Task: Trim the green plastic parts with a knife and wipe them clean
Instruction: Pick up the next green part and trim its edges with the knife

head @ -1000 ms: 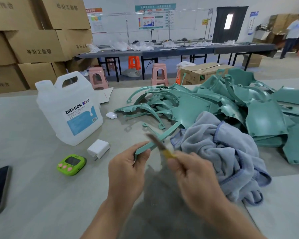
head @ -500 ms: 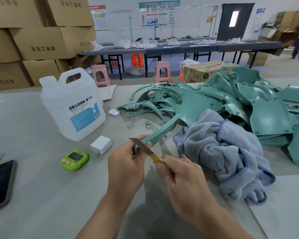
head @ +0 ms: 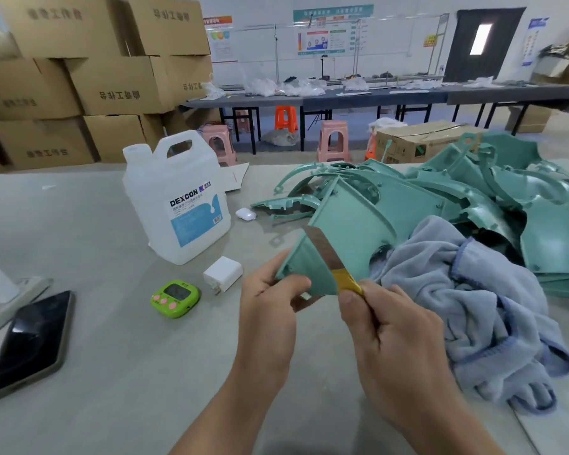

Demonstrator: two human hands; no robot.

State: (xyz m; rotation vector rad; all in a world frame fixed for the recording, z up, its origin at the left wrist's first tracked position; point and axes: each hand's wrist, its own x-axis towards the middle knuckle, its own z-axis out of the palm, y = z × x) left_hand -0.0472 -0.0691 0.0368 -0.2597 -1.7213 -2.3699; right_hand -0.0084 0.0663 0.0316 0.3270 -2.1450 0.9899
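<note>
- Trimming looks to be the step in hand: the left hand (head: 270, 290) pinches the narrow lower corner of a green plastic part (head: 342, 231), thumb on the near face and fingers behind, lifting it off the table (head: 112, 372) so its edge is free for the blade.
- The part tilts up and away from the person, its broad end toward the pile of green parts (head: 473, 198); I judge this angle is chosen to bring the ribbed edge into plain sight.
- The right hand (head: 388, 326) is closed around the yellow-wrapped handle of a knife (head: 326, 251), thumb pressed near the top, which gives short, controlled strokes.
- The bare metal blade lies slantwise across the part's near face, tip pointing up and away from both hands; whether it is cutting into the edge right now I cannot tell.
- A grey-blue towel (head: 467, 300) lies bunched just beside the right hand, touching the pile, presumably kept close for the wiping that follows each trim.
- A white DEXCON jug (head: 178, 198) stands upright well to the left, likely the cleaning liquid, out of the knife's way.
- A green timer (head: 175, 297), a white charger (head: 223, 273), a phone (head: 30, 343) and a small white earbud case (head: 245, 213) sit on the left side, apart from the work.
- The left thumb sits near the blade's path, so a slip is the risk I would watch.
</note>
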